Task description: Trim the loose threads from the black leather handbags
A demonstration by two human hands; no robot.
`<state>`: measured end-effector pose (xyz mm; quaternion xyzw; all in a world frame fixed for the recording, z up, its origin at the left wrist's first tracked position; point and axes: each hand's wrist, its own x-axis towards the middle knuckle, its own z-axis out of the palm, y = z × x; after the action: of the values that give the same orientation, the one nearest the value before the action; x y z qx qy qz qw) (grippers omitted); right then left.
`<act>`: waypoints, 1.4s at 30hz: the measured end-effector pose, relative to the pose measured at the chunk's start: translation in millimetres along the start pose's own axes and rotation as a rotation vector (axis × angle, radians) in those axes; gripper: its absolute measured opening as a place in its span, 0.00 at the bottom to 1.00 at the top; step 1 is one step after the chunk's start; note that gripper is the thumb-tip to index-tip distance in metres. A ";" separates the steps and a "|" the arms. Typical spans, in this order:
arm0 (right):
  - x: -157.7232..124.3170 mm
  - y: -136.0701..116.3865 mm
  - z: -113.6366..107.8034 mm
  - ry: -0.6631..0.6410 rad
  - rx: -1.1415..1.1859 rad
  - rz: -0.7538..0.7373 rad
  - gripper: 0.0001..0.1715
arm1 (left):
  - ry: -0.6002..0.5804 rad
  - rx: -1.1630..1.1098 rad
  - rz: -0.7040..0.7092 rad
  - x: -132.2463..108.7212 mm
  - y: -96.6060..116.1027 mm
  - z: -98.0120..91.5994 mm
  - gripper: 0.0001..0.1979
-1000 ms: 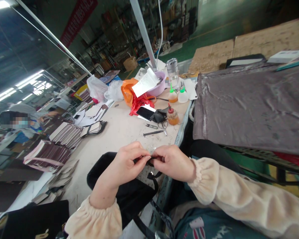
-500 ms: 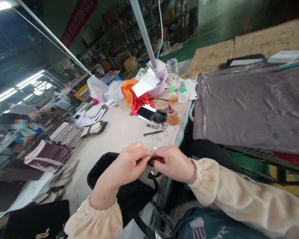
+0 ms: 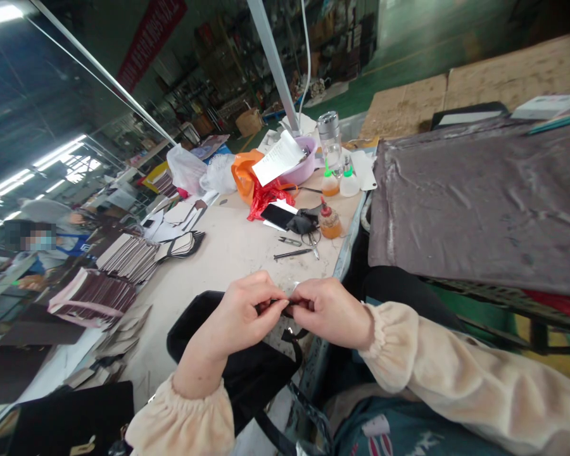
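Observation:
Close together over the table's front edge, my left hand point(image 3: 249, 310) and my right hand point(image 3: 330, 311) both pinch a narrow black strip point(image 3: 289, 304). My fingers cover most of the strip, so its exact kind is hard to make out. Below my hands lies a black bag point(image 3: 261, 373), partly hidden by my left hand and forearm. A black strap with a shiny metal piece point(image 3: 292, 334) hangs just under my fingers. Beyond them a black pen-like tool point(image 3: 292, 254), small thread snips point(image 3: 290, 241) and scissors point(image 3: 315, 246) lie on the tabletop.
Behind the tools are a phone point(image 3: 278, 216), a glue bottle with a red tip point(image 3: 330, 220) and a purple basin point(image 3: 300, 170). Stacked panels point(image 3: 128, 259) stand at left, near a co-worker point(image 3: 47, 237). A dark covered surface point(image 3: 465, 209) borders the right.
My hands stay in nearly the same place, still pinching the strip. At far left the co-worker has shifted slightly, and a hand of theirs shows lower down.

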<state>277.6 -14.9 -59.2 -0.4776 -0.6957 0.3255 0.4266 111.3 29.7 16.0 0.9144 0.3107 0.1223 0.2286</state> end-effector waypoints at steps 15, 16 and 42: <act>0.3 2.2 1.1 0.007 -0.016 -0.006 0.07 | 0.014 -0.004 0.042 0.3 -2.0 0.8 0.10; 0.3 1.9 1.0 0.008 -0.013 -0.008 0.07 | 0.015 -0.006 0.036 0.2 -2.2 0.7 0.10; 1.5 3.2 1.7 0.018 -0.036 -0.006 0.06 | 0.067 0.025 0.107 -2.6 -7.2 2.3 0.08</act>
<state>277.0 -12.5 -62.2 -0.4860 -0.6989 0.3075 0.4252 106.4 32.4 10.2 0.9280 0.2702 0.1609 0.1998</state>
